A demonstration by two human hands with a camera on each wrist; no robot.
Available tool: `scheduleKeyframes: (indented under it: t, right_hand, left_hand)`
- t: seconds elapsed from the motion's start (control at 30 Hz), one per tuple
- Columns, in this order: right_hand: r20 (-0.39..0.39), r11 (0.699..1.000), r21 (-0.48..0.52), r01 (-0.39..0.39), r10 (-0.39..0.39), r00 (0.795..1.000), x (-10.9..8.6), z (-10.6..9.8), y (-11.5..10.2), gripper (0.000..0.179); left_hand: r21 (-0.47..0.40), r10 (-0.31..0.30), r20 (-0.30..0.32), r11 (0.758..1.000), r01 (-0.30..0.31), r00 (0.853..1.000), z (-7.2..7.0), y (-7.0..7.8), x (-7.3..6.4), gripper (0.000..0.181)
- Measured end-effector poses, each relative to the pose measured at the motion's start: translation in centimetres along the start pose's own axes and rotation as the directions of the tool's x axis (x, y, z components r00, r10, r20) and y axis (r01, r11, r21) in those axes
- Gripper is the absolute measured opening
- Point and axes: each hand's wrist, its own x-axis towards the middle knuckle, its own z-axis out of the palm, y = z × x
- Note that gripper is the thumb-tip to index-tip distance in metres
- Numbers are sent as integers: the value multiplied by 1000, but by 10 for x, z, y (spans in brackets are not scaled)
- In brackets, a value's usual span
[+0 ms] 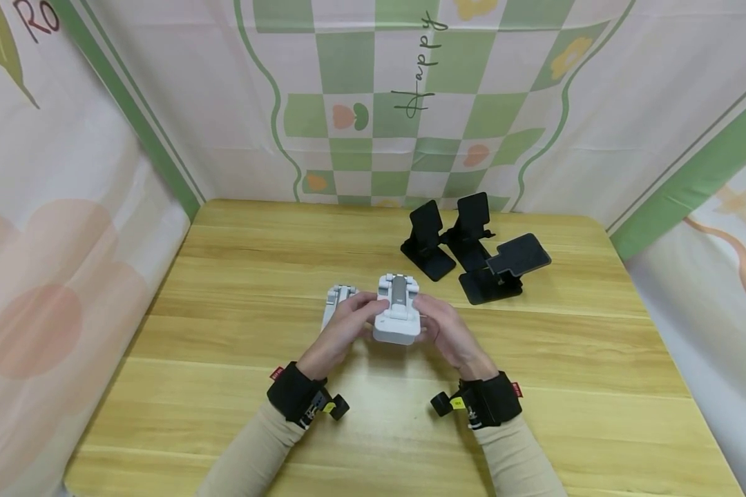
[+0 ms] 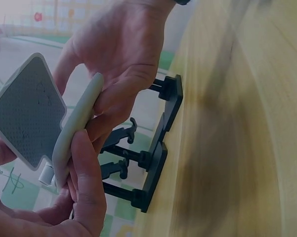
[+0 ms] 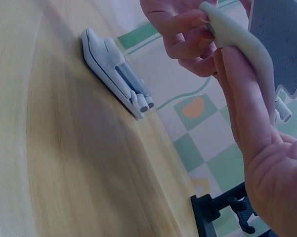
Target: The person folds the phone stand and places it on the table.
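A white folding phone stand is held above the table between both hands. The left hand grips its left side, thumb on the top face. On the opposite side, the right hand holds the edge with its thumb near the grey strip. In the left wrist view the stand's plate with a grey pad is tilted away from its rounded base. Another white folding phone stand lies folded on the table, left of the held one and partly covered by the left hand in the head view.
Three black phone stands stand unfolded at the back right of the wooden table: one on the left, one behind and one nearer the front. A patterned cloth hangs behind the table.
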Motion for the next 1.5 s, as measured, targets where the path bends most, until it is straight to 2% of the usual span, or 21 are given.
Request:
scheduleKeyframes:
  t: [0.4,0.67,1.07,1.5]
  right_hand:
    - [-29,999,-5,-46,46,998,1,2,-3,56]
    - [-12,1000,-8,-26,26,1000,1,1,-2,54]
    - [23,1000,-26,11,-11,1000,3,-2,4,52]
    - [-28,1000,-17,-11,11,1000,5,-1,9,51]
  left_hand:
    - [20,16,0,1000,-16,1000,1,1,0,71]
    - [42,18,-8,999,-17,1000,2,2,0,67]
    - [24,11,-8,1000,-11,1000,2,-2,-1,66]
    - [17,27,-13,1000,-27,1000,1,-8,1,57]
